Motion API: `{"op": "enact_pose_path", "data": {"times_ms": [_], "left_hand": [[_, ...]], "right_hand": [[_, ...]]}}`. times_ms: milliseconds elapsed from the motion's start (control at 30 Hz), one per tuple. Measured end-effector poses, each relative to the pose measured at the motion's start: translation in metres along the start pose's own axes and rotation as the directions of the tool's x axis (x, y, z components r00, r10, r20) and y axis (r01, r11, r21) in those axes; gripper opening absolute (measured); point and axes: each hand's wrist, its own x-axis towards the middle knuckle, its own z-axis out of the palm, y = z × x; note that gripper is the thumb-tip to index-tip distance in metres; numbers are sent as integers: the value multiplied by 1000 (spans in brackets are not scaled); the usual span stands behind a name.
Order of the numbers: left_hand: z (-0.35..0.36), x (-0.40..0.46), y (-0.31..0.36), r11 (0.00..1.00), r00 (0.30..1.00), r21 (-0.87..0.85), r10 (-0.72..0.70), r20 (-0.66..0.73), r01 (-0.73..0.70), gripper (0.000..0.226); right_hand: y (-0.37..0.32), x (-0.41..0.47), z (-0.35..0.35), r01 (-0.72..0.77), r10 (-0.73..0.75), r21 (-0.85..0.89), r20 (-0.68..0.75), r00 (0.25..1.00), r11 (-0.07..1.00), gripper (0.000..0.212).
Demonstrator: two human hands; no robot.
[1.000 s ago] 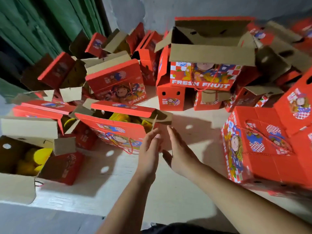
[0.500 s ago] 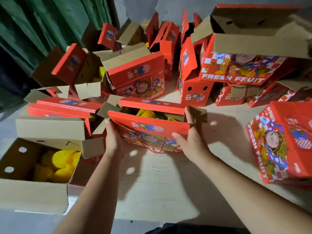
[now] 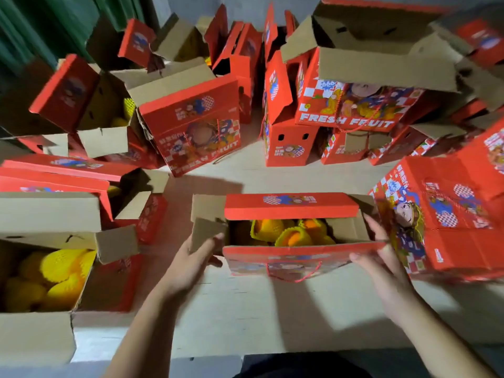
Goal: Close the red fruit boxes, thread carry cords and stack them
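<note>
A: Hands first. Left hand (image 3: 196, 257) gripped the brown side flap (image 3: 207, 236) at the left end of the open red box (image 3: 294, 257), fingers curled over the flap's lower edge. Right hand (image 3: 381, 257) clamped the box's right end, thumb on the near red wall, fingers reaching inside along the cardboard.

B: Box position?

A: Centre of the pale counter (image 3: 245, 309), straight ahead of the person, just left of a closed box (image 3: 441, 219) lying on its side. Top not shut; far red lid flap (image 3: 291, 205) stood up, netted oranges (image 3: 291, 233) showed inside. A red cord (image 3: 294, 274) already hung in a loop on the near face.

B: Step?

A: Looked like the start of closing: box positioned, flaps not yet folded. Next move probably needed both side flaps pushed in over the fruit, then the long red flaps brought down on top.

B: Arm pose?

A: Both forearms reached forward from the bottom edge, spread apart, one hand at each end of the box, wrists roughly level.

B: Other boxes?

A: Many open ones around, some with yellow-netted fruit (image 3: 60, 271) at left.
</note>
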Motion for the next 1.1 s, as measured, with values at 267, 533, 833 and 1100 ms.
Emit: {"op": "enact_pose_path", "data": {"times_ms": [267,533,833,1100], "left_hand": [[56,-9,-9,995,997,-64,72,23,-70,50],[58,-8,-14,994,998,-105,45,54,-39,37],[54,-15,-21,982,983,-93,-170,-67,163,16],[43,-15,-23,982,995,-179,43,-91,-59,36]], "right_hand": [[12,21,-73,-160,173,-162,67,983,974,44],[-33,60,-68,137,54,-558,312,948,819,71],[-70,47,-48,101,439,-782,446,780,615,77],[-90,54,-45,88,461,-839,379,802,536,72]]}}
